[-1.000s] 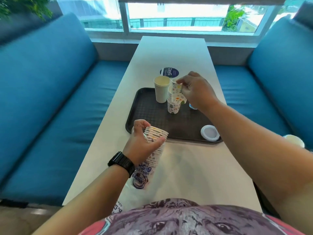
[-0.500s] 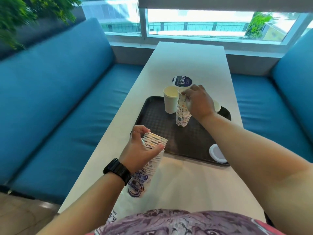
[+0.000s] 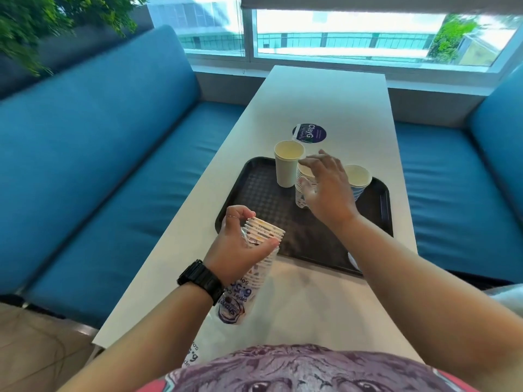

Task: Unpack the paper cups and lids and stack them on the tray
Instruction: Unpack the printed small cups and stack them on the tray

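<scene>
Head view: the left hand curls its fingers round a sleeve of cups, long axis tilted toward the tray. The right hand is spread, holding nothing, just over the stack, so nearer to it.

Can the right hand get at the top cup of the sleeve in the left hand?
Probably yes. The right hand is open and empty above the tray; the cup sleeve in the left hand has its open end exposed.

Round lid — reads "ClayG"; cup sleeve print blurred.
</scene>
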Demonstrator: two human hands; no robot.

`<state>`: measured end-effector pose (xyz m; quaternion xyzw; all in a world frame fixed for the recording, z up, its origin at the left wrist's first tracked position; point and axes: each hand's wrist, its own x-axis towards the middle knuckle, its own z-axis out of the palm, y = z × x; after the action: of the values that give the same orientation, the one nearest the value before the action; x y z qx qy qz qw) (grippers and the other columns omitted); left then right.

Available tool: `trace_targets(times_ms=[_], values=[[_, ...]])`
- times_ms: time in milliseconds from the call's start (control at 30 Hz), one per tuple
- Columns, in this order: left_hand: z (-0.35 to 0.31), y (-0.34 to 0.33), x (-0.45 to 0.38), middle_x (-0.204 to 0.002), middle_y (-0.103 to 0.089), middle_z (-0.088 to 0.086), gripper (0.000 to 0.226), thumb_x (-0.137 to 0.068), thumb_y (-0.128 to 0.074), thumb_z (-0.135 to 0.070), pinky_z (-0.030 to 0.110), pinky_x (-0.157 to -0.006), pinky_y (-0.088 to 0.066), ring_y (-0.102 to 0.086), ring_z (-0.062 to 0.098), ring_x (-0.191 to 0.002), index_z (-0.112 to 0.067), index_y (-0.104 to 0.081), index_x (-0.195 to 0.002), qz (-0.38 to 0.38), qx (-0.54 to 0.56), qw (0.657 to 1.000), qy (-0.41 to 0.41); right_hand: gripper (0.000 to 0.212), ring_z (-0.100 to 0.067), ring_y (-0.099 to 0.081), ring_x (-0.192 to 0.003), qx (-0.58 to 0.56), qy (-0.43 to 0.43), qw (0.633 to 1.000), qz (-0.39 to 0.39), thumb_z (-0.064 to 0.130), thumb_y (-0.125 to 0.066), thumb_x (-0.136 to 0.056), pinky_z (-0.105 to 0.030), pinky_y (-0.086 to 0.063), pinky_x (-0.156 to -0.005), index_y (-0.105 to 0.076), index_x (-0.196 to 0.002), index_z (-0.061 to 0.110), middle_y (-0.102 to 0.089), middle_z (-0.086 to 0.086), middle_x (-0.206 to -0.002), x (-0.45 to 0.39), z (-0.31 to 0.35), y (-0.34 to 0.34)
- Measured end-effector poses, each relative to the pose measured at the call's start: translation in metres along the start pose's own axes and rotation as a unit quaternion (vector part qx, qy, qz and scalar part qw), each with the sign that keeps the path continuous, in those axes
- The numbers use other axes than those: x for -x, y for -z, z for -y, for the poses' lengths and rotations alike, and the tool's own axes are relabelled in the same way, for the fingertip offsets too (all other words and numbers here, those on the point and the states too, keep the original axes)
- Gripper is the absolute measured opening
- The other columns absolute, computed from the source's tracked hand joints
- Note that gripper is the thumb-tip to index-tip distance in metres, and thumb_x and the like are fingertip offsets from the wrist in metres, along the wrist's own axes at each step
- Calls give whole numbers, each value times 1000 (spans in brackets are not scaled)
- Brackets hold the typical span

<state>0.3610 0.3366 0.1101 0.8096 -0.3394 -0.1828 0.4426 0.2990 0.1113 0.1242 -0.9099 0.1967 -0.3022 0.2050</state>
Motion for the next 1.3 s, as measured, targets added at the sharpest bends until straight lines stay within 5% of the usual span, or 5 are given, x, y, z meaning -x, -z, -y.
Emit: trace_targets(times_ms=[233,400,600,1067,1300], values=[[-6,-7,10,-124,-46,-2,62,-77,-80,-40,17,-78,-43,-57,7,-101,-43,-25,-106,1,-30,1000,-6,63,-12,-59,-114,-329,-191,856,349,55,-72,-75,-37,-52,-94,-53,-130,32,-58,7,-126,39,51,14],[-12,-12,20,-133,-43,-5,66,-74,-83,-35,13,-76,-42,-56,13,-107,-43,-26,-106,-7,-23,1000,-16,72,-20,-65,-88,-447,-260,730,447,30,-81,-69,-38,-53,-63,-47,-133,31,-60,-9,-117,63,48,14],[-18,-19,37,-137,-46,-7,84,-64,-90,-38,36,-97,-51,-57,15,-116,-44,-30,-123,24,18,999,-15,66,-29,-67,-90,-462,-280,745,391,25,-80,-66,-39,-54,-62,-50,-125,21,-64,-18,-113,77,49,31],[-19,-53,76,-136,-50,5,95,-78,-81,-18,16,-87,-51,-61,14,-112,-39,-17,-144,-9,38,997,-60,42,-29,-66,-95,-489,-268,763,327,18,-78,-78,-52,-49,-94,-59,-114,8,-67,-16,-111,108,41,68],[-18,-59,84,-136,-50,3,88,-77,-81,-18,16,-85,-50,-60,13,-111,-51,-19,-130,7,53,998,-40,15,-16,-67,-98,-359,-169,874,279,1,-60,-91,-23,-54,-87,-71,-102,5,-71,-9,-110,109,35,88]])
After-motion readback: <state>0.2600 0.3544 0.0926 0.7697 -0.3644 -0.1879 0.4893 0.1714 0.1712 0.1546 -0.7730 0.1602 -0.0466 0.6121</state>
